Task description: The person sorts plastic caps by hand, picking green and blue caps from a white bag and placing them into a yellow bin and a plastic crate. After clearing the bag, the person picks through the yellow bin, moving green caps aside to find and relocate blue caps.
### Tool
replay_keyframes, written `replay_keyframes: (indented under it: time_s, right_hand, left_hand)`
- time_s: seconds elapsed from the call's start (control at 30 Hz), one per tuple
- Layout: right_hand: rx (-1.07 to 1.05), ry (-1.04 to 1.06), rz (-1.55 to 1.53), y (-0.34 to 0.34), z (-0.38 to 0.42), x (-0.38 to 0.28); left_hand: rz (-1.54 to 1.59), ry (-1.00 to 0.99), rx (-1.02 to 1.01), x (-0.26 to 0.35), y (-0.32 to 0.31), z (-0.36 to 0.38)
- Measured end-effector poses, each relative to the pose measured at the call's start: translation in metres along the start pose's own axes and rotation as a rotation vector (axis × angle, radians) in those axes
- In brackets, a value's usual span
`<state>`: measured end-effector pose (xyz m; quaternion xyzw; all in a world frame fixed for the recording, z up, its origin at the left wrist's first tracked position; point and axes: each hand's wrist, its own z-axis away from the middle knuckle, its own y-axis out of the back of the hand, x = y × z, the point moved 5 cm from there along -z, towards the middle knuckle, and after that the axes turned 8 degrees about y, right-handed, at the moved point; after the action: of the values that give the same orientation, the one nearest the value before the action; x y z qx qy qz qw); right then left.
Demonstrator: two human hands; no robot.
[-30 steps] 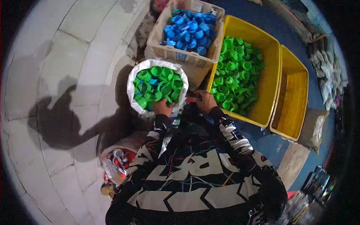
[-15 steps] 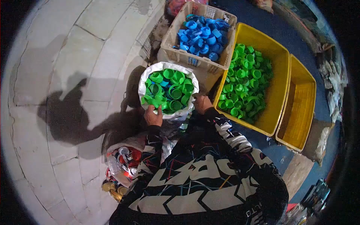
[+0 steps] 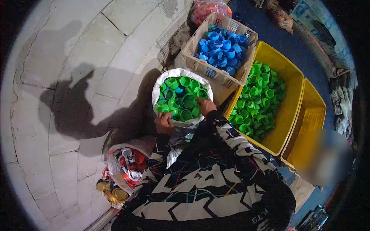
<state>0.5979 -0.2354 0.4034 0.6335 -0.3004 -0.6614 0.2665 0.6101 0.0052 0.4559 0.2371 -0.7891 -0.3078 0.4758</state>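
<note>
An open white sack (image 3: 157, 85) stands in front of me, filled with green plastic caps (image 3: 188, 102) and a few blue ones among them. My left hand (image 3: 164, 124) is closed on the near-left part of its rim, fingertips against the caps. On the right side, my right hand (image 3: 207, 106) lies over the rim with bent fingers reaching inward onto the green caps. Its fingers look closed on the sack's edge, though the grip is partly hidden.
A beige crate (image 3: 189, 61) of blue caps stands behind the sack. To the right are a yellow tub (image 3: 291, 90) of green caps and a second yellow tub (image 3: 314, 103). A bag (image 3: 144, 144) of red and white lids and several gold lids (image 3: 119, 193) lie at left.
My right hand has moved from the sack's right edge inward over the caps. My left hand stays by the near-left rim. The whole view has shifted, with things appearing lower and further right.
</note>
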Motion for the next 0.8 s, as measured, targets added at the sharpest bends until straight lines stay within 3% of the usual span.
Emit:
replay_keyframes:
  time_s: [0.1, 0.2, 0.3, 0.4, 0.5, 0.6, 0.63, 0.7, 0.8]
  right_hand:
    - [0.077, 0.166, -0.312, 0.004, -0.007, 0.001]
    - [0.025, 0.122, -0.527, 0.014, -0.005, -0.008]
    - [0.05, 0.172, -0.54, 0.036, 0.004, -0.03]
    - [0.112, 0.083, -0.457, 0.056, 0.018, -0.038]
    - [0.239, 0.098, -0.514, 0.041, 0.028, -0.004]
    - [0.235, -0.019, -0.564, 0.046, 0.044, 0.01]
    - [0.291, 0.101, -0.55, 0.052, 0.049, 0.009]
    - [0.247, -0.031, -1.016, 0.027, 0.054, 0.039]
    - [0.302, -0.183, -1.293, 0.026, 0.063, 0.04]
  left_hand:
    - [-0.064, 0.002, -0.05, 0.003, -0.007, -0.005]
    - [-0.136, 0.06, -0.008, 0.026, -0.005, -0.013]
    - [-0.139, 0.099, -0.106, 0.018, -0.019, -0.02]
    - [-0.197, 0.092, -0.212, 0.026, -0.023, -0.032]
    - [-0.346, -0.025, -0.256, 0.02, -0.047, -0.033]
    - [-0.387, -0.096, -0.379, 0.036, -0.062, -0.041]
    - [-0.41, -0.156, -0.359, 0.041, -0.067, -0.041]
    - [-0.414, -0.188, -0.414, 0.041, -0.08, -0.042]
    - [-0.424, -0.186, -0.451, 0.039, -0.096, -0.041]
